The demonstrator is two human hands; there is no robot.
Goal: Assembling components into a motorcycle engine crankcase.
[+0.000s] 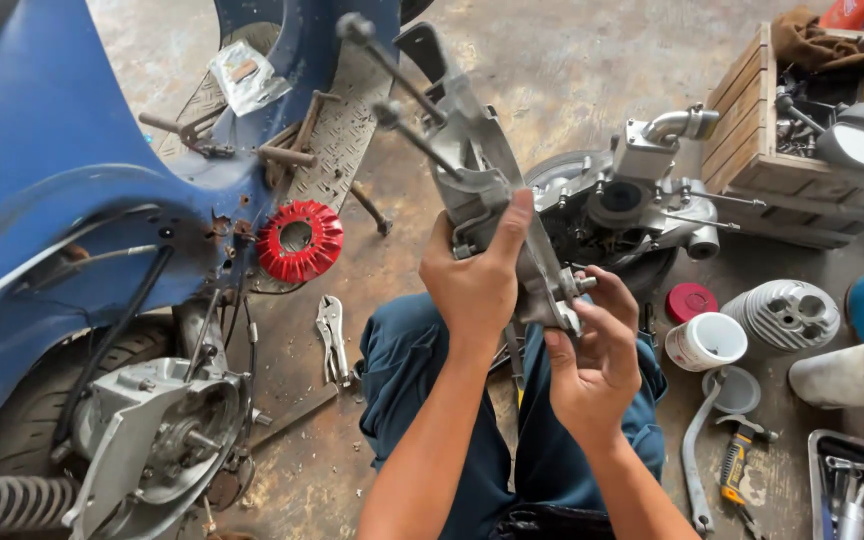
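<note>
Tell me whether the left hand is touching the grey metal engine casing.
Touching. The head view shows the left hand wrapped around the grey metal engine casing, thumb pressed up its side; the right hand fingers its lower end.

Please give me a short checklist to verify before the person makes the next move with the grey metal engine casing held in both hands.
1. Left hand grips the engine casing firmly around its middle: ok.
2. Right hand supports the lower end, fingers at a small bolt there: ok.
3. Long studs on top of the casing point away from the face: ok.
4. Floor below is free for setting down: not ok; locking pliers and red fan cover lie near.
5. Small bolt is tight or loose: cannot tell.
</note>
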